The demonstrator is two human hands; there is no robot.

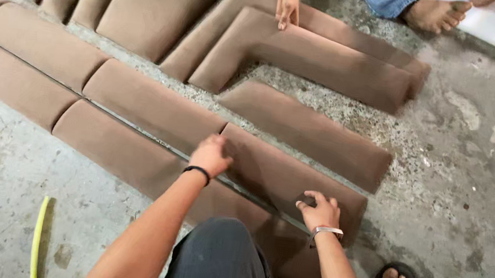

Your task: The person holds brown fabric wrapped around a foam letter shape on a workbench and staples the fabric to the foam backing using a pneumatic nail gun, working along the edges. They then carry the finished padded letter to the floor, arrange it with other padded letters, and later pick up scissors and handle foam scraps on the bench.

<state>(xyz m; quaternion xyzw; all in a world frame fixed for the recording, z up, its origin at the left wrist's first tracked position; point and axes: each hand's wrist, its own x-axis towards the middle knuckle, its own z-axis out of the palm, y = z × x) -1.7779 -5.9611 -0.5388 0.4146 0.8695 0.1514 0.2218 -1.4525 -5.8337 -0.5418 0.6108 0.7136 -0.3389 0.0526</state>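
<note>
Crouching over a rough grey concrete floor (pixel 14 166), the person pressed both hands onto a long brown fabric-covered padded panel (pixel 269 167) that lay flat in a row of like panels. The left hand (pixel 211 155) rested near the panel's upper left end, its fingers curled loosely down against the fabric and grasping nothing that could be seen. The right hand (pixel 318 209) sat at the panel's lower edge, where it met a second brown padded panel (pixel 125 148) just beside it; its fingers (pixel 309 199) were bent over a small dark thing (pixel 305 200) too small to tell, so whether they gripped it could not be told. A black band circled the left wrist and a silver bangle the right. Farther off, another person's hand (pixel 287 9) touched an L-shaped brown padded piece (pixel 328 60). A yellow hose (pixel 38 239) lay on the floor at lower left.
</note>
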